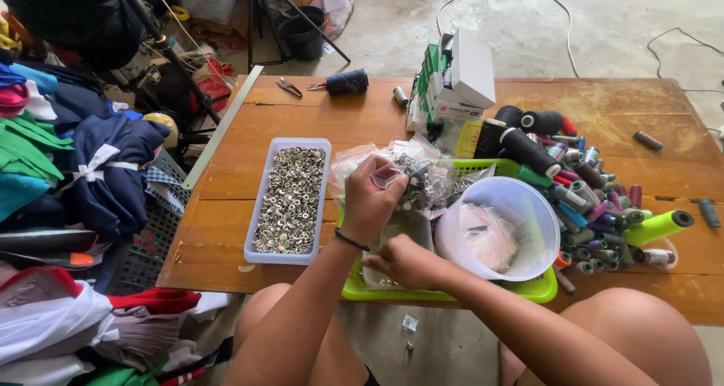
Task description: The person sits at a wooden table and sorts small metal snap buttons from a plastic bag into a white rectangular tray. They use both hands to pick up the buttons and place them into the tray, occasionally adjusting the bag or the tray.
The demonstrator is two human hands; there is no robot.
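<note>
My left hand (371, 197) is raised over a lime green basket (452, 291) and pinches a small clear plastic bag (388, 176). A dark band circles that wrist. My right hand (406, 261) reaches down into the basket's left part, fingers curled over small metal pieces; whether it grips any I cannot tell. A pile of clear bags holding metal snap buttons (424, 176) lies just behind the left hand. A white round tub (504, 227) with empty small bags stands in the basket's right part.
A pale rectangular tray (290, 199) full of metal buttons lies left of the basket on the wooden table (626, 114). Several thread spools (596, 205) heap at the right, boxes (456, 80) behind, scissors (289, 87) at the back. Clothes (83, 175) pile at the left.
</note>
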